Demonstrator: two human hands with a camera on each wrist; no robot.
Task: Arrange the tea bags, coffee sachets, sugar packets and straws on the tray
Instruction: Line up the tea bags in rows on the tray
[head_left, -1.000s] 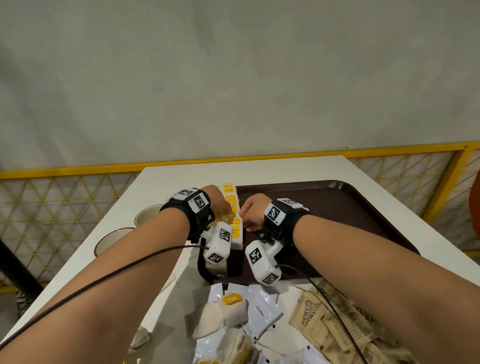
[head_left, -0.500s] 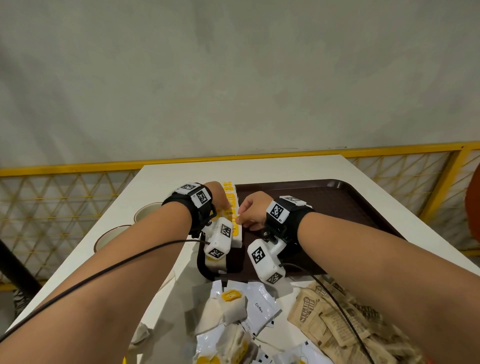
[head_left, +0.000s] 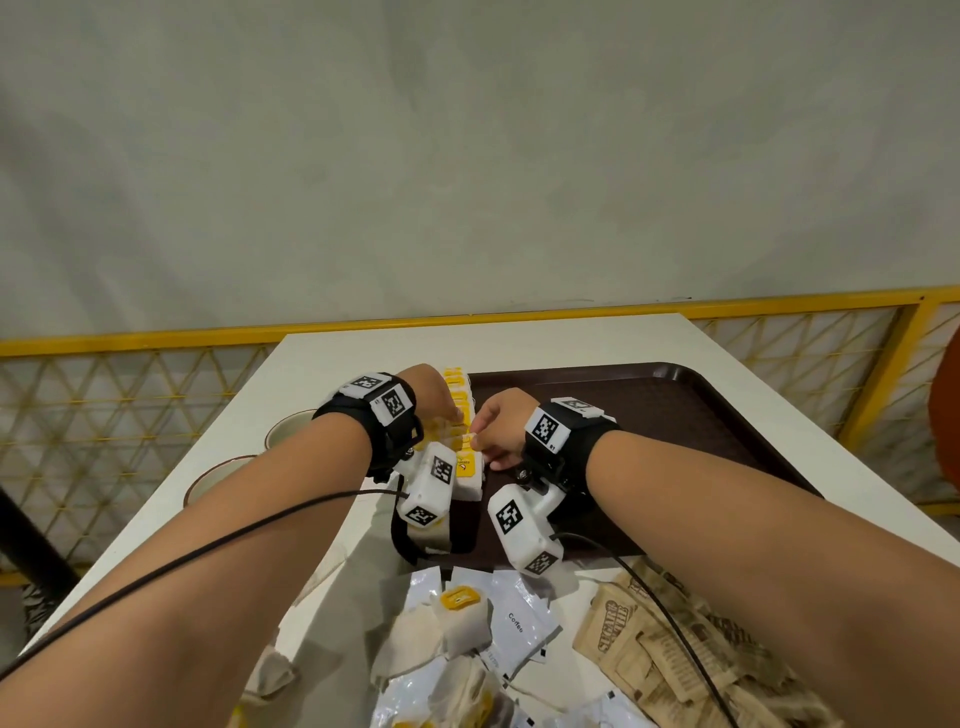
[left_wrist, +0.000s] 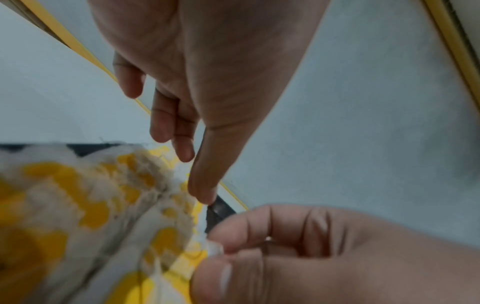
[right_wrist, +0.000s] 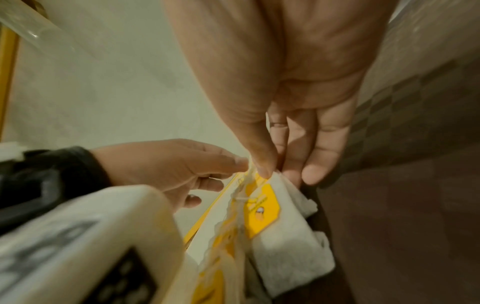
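A row of tea bags (head_left: 460, 410) with yellow tags stands along the left edge of the dark brown tray (head_left: 675, 415). My right hand (head_left: 475, 441) pinches the top of one tea bag (right_wrist: 262, 207) at the near end of the row between thumb and fingers. My left hand (head_left: 457, 415) is on the row's other side, fingers fairly straight, its thumb tip (left_wrist: 205, 195) touching the bags. Loose tea bags (head_left: 457, 618), white coffee sachets (head_left: 519, 623) and brown sugar packets (head_left: 675, 649) lie on the table before the tray. No straws show.
Two brown-rimmed cups (head_left: 291, 431) (head_left: 218, 478) stand on the white table left of the tray. A yellow lattice railing (head_left: 883, 353) runs behind and beside the table. Most of the tray's floor is bare.
My right hand has shifted slightly left and closer to the row, now pinching a tea bag. The left hand stayed on the row, moving a little along it.
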